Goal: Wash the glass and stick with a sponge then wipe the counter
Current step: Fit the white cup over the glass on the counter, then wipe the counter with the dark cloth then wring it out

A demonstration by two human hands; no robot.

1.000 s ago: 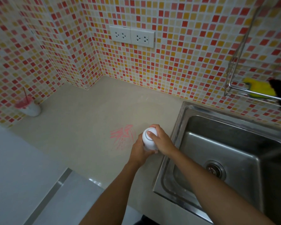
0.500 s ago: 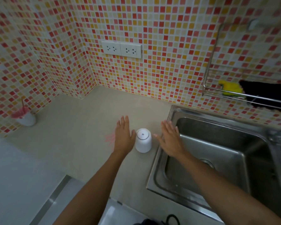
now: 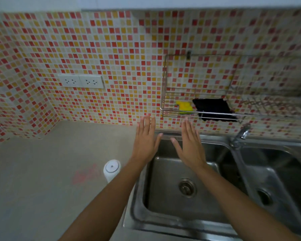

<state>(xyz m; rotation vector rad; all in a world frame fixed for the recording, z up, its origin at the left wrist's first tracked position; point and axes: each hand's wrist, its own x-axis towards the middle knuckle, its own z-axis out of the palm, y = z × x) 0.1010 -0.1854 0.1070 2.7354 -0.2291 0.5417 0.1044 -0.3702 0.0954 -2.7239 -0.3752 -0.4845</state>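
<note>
A white glass (image 3: 111,169) stands upside down on the beige counter (image 3: 42,171), just left of the sink, beside a pink smear (image 3: 86,174). My left hand (image 3: 146,140) and my right hand (image 3: 189,145) are both raised above the sink's back edge, fingers straight, palms down, holding nothing. A yellow sponge (image 3: 184,106) lies in the wire rack (image 3: 165,108) on the tiled wall, a little above my right fingertips. The stick is out of view.
A black cloth (image 3: 214,110) lies in the rack beside the sponge. A double steel sink (image 3: 163,214) fills the right half, with a tap (image 3: 240,136) between the basins. Wall sockets (image 3: 80,81) sit over the counter.
Both hands let go of the upturned glass on the counter, then rose up and right over the sink toward the rack. The view tilted up; the pink cup at the left left the frame.
</note>
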